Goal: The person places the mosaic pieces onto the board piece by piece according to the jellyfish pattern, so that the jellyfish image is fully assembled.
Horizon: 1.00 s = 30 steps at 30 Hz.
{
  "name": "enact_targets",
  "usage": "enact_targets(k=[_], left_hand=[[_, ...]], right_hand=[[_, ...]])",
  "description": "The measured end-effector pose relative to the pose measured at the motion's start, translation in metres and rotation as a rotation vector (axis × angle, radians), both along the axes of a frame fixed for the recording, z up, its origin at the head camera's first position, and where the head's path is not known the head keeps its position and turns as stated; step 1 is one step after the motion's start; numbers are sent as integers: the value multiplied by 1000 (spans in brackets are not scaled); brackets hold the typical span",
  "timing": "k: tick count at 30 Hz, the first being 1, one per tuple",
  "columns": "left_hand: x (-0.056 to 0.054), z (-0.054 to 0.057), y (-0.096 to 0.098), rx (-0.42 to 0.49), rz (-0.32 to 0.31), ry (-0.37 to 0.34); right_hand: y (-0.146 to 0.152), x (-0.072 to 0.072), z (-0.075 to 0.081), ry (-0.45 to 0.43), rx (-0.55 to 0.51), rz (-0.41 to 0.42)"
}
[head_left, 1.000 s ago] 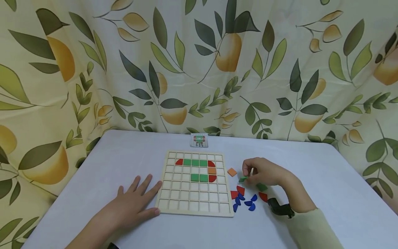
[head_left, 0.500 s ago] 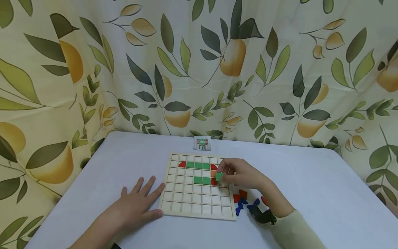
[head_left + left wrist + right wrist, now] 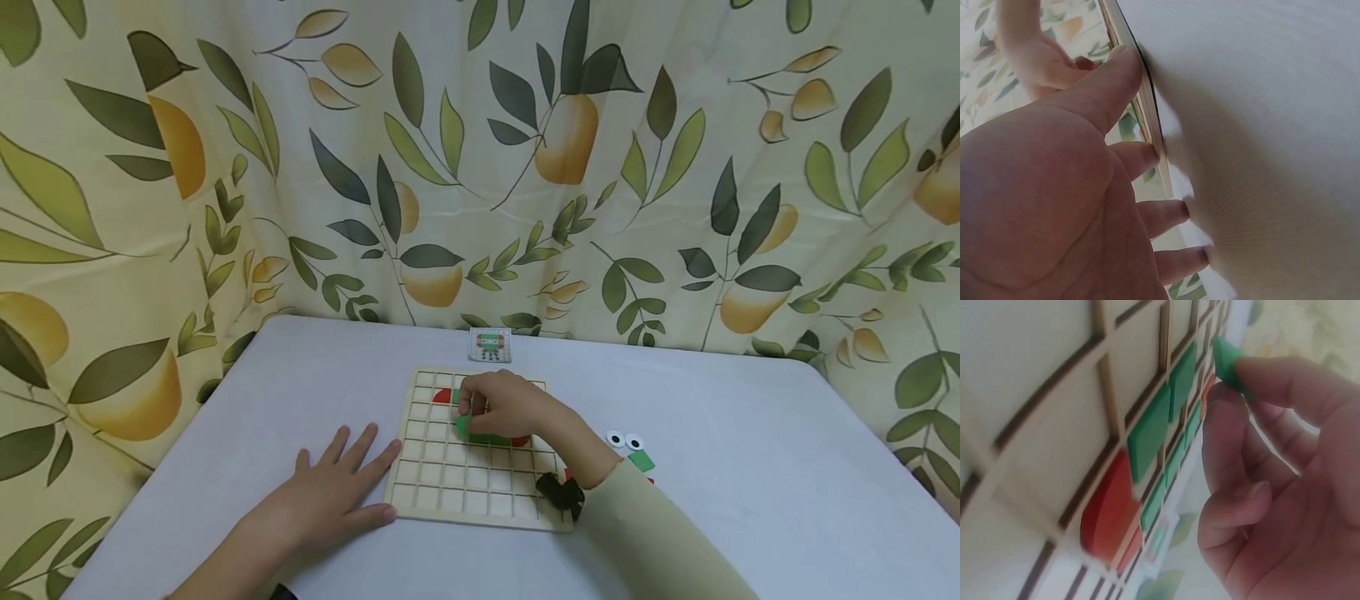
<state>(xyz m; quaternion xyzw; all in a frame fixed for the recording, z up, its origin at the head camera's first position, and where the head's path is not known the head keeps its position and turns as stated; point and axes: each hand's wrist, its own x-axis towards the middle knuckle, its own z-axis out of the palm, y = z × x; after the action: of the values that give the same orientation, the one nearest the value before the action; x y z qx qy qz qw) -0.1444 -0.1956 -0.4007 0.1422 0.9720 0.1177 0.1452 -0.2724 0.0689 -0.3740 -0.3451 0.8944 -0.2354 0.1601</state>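
My right hand point(image 3: 513, 407) is over the wooden grid board point(image 3: 480, 522), pinching a green square tile point(image 3: 1227, 361) between thumb and fingertip. In the right wrist view the tile tilts close over the grid, beyond two seated green tiles point(image 3: 1149, 432) and a rounded red piece point(image 3: 1105, 509). In the head view, my right hand hides part of the upper rows, and a red quarter-round piece point(image 3: 442, 396) shows at their left end. Fingers spread, my left hand point(image 3: 318, 492) rests flat on the table; its thumb and index fingertip touch the board's left edge point(image 3: 1147, 103).
A small printed picture card point(image 3: 491, 344) lies behind the board. To the right are two googly-eye pieces point(image 3: 625, 441) and a loose green tile point(image 3: 642, 461); my right forearm covers most other loose pieces. A leaf-patterned curtain point(image 3: 525, 192) hangs behind the white table point(image 3: 337, 358).
My right hand picked up a green tile from the loose pieces and carried it leftward across the board. The googly-eye pieces have come into sight. My left hand stays by the board's edge.
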Motion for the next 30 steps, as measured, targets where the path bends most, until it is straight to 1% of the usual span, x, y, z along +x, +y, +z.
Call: enact_targets(k=[5, 11, 16, 19, 21, 25, 27, 30], left_hand=[[-1, 1, 2, 2, -3, 1], [-1, 3, 3, -2, 2, -1], [-2, 4, 2, -9, 7, -2], [-3, 5, 2, -9, 12, -4], [-3, 4, 2, -11, 16, -1], [-1, 2, 2, -19, 25, -23], [1, 1, 2, -13, 27, -37], [1, 2, 3, -10, 25, -44]], right_hand=[[-10, -3, -3, -16, 38, 0], [-14, -3, -3, 15, 117, -25], [-11, -2, -1, 10, 96, -36], [2, -2, 3, 12, 48, -67], [15, -3, 5, 6, 3, -110], [47, -5, 6, -43, -61, -192], [63, -7, 7, -57, -55, -227], [86, -10, 12, -63, -9, -271]])
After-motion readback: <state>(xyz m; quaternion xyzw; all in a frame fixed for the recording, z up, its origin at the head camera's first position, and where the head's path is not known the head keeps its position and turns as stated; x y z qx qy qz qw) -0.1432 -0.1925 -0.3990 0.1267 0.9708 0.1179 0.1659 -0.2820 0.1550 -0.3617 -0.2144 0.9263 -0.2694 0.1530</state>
